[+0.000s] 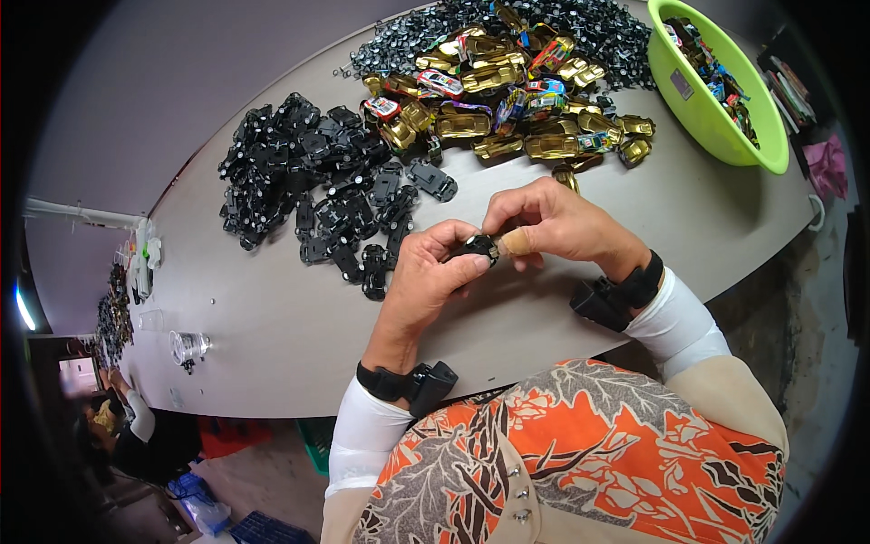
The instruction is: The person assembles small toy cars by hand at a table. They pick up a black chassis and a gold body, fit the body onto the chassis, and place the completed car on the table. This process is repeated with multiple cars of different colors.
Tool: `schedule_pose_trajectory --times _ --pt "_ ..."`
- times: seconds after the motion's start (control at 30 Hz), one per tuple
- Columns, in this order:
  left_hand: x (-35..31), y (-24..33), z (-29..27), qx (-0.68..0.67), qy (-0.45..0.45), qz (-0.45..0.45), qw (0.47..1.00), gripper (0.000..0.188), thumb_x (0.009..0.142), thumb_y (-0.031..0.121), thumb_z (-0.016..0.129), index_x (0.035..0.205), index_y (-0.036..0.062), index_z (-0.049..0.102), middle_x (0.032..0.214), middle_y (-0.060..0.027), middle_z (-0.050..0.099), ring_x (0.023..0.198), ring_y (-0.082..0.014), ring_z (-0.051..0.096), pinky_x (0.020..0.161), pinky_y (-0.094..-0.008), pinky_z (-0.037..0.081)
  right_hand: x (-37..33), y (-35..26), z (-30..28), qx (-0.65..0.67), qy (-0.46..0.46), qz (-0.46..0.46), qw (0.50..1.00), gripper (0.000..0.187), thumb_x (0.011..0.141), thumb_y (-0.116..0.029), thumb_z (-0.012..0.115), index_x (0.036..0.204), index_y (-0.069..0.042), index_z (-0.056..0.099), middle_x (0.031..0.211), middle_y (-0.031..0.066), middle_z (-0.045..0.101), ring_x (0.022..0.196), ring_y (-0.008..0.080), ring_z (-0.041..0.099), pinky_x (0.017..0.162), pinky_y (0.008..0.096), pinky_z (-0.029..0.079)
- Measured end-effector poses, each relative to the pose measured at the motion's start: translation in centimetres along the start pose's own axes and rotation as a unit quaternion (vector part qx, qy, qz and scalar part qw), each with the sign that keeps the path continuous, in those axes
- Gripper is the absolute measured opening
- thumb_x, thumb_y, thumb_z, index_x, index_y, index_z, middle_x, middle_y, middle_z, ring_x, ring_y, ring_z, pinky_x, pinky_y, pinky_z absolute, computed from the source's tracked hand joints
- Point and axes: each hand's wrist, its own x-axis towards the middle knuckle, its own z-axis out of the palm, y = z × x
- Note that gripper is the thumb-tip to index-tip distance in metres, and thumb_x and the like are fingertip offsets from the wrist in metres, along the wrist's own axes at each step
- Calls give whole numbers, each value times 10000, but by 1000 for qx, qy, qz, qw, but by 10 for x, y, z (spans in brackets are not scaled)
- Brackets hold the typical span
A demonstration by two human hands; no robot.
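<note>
Smooth grey tabletop (272,363) runs right across — far left, a clear plastic cup (188,345), its contents too blurred to tell. Next, a jumbled heap of matte black chassis (299,172), just beyond the left hand (426,272), which grips a small black car piece (476,247) above the table. Glossy gold car shells (494,77) pile up behind; the right hand (557,222) pinches the piece's end — and far right, a lime-green basin (707,127) holds colourful shells.

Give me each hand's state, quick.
Left hand: closed, holding a black toy-car base.
Right hand: pinched closed at the base's end; whether it grips anything cannot be told.
</note>
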Motion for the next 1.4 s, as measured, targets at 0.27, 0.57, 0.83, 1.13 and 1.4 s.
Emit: schedule_pose_trajectory --times 0.27,0.57,0.83,1.13,1.4 --pt "-4 3 2 64 -12 7 998 152 768 50 637 909 4 606 724 48 559 591 -2 442 510 -168 346 0 2 9 -102 23 -37 994 113 762 -29 603 864 20 611 758 55 578 551 105 542 500 239 434" --pt "-35 -11 6 127 60 22 990 124 779 63 619 887 4 600 657 61 511 558 -13 434 488 -176 338 5 21 38 -240 32 -204 949 145 694 0 592 838 6 585 717 172 584 655 284 569 600 344 444" --pt "-182 1 -43 145 170 -69 972 276 742 -20 611 1018 -33 619 858 -64 626 710 -108 597 646 -219 478 -9 -6 6 -405 100 -261 870 230 693 73 528 906 4 578 801 135 595 701 264 595 620 327 470" --pt "-245 -9 -70 405 359 -61 839 233 729 23 637 949 -53 635 803 -141 672 719 -129 626 648 -253 482 -12 -1 -23 -601 240 -56 760 167 663 6 556 830 -7 567 764 178 594 787 371 578 668 451 442" --pt "-86 14 -51 568 293 140 756 173 726 98 680 853 -6 626 779 -110 614 646 -246 600 599 -318 476 9 2 22 -16 134 -71 988 154 718 -7 622 869 -26 598 683 15 601 593 58 530 507 216 419"
